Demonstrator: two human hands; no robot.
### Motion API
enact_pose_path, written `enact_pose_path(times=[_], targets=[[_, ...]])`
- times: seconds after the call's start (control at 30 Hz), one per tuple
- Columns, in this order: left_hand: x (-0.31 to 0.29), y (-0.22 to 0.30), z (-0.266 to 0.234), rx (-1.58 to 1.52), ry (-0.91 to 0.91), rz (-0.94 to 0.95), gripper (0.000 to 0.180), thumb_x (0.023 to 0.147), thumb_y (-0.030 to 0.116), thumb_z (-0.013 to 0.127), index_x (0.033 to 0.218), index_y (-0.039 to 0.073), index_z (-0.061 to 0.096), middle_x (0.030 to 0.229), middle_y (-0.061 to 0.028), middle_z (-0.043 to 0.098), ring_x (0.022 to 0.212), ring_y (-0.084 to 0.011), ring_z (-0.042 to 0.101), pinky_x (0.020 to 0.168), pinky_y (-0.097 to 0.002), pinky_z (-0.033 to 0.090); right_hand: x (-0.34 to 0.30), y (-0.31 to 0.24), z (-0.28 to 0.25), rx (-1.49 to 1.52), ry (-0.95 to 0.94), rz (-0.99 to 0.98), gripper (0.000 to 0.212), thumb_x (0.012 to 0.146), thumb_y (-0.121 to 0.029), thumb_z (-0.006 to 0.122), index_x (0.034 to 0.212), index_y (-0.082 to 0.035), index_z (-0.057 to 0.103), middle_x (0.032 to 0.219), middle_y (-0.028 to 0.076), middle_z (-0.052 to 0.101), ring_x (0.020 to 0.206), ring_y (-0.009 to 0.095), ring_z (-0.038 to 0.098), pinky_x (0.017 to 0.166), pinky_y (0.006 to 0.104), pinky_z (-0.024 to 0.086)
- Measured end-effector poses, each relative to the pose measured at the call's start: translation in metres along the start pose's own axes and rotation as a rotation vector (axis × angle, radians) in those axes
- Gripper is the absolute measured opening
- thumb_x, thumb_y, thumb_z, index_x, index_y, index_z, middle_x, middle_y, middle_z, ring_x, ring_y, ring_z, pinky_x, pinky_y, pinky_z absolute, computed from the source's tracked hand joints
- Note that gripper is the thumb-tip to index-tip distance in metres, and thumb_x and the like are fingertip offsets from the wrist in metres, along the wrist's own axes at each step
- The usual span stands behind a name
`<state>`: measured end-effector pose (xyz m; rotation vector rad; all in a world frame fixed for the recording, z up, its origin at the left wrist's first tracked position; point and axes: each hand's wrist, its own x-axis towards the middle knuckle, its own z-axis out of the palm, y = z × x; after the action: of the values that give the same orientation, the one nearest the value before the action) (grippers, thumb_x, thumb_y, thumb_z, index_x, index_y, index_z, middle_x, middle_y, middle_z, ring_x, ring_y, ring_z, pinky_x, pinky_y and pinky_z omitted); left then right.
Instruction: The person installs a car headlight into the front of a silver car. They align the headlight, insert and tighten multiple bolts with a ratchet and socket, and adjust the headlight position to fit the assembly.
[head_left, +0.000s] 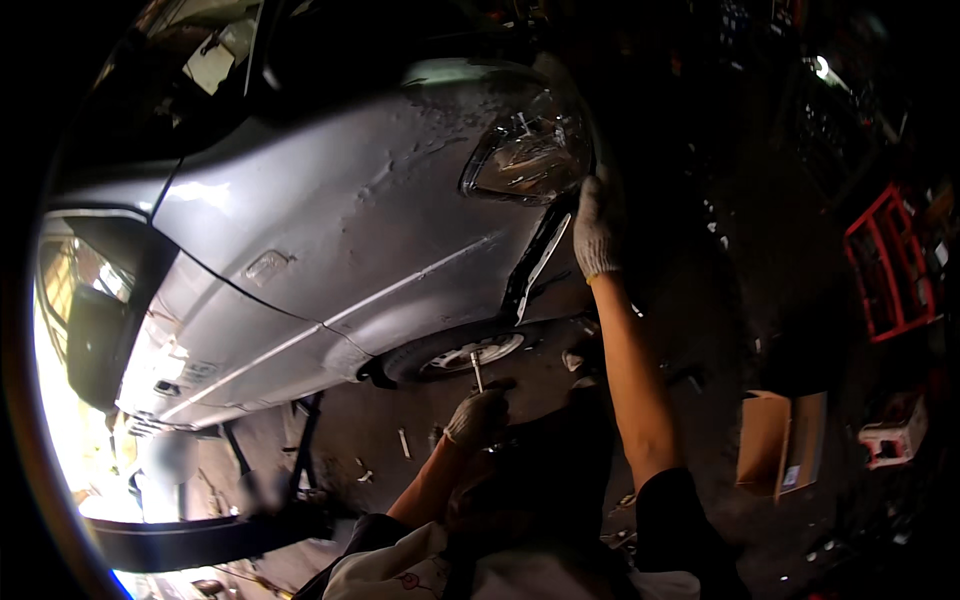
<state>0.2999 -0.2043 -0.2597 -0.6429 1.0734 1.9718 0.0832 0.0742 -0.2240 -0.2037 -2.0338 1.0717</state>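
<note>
Pointing toward the wheel [497, 348], a metal rod [478, 371] extends from the left hand's [476, 419] fingers [490, 405], closed around its near end.

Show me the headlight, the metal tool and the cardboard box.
Headlight [530, 158]: head view, on its lens.
Metal tool [478, 373]: head view, on its shaft.
Cardboard box [764, 440]: head view, on a brown panel.

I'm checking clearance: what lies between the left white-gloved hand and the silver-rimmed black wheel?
A slim silver metal rod runs from the left hand toward the wheel, head view.
</note>
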Motion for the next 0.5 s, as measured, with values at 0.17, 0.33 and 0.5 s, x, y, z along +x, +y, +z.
enact_pose_path(times=[0.17,0.33,0.5], targets=[[-0.014,-0.037,-0.01,-0.272,-0.058,0.125,0.026,0.103,0.022,0.048,0.128,0.015,0.054,0.061,0.0074,0.03,0.047,-0.0059,0.03,0.04,-0.0226,0.025,0.001,0.015,0.0,0.231,0.395,0.335,0.055,0.104,-0.042,0.045,0.123,0.006,0.064,0.121,0.022,0.067,0.117,0.034,0.062,0.101,0.0387,0.048],[-0.018,-0.075,-0.006,-0.471,0.013,0.254,0.02,0.103,0.022,0.049,0.121,0.02,0.057,0.061,0.0084,0.029,0.046,-0.0061,0.027,0.04,-0.0224,0.023,0.064,-0.063,0.047,0.426,0.591,0.654,0.049,0.102,-0.033,0.047,0.114,0.012,0.066,0.111,0.025,0.07,0.106,0.033,0.067,0.092,0.0403,0.052],[0.017,-0.089,0.045,-0.623,0.019,0.227,0.019,0.104,0.022,0.05,0.12,0.021,0.061,0.062,0.0082,0.029,0.046,-0.0062,0.026,0.042,-0.0221,0.023,0.06,-0.029,0.076,0.391,0.487,0.732,0.044,0.1,-0.031,0.05,0.101,0.008,0.069,0.105,0.023,0.071,0.094,0.032,0.065,0.086,0.0428,0.05]])
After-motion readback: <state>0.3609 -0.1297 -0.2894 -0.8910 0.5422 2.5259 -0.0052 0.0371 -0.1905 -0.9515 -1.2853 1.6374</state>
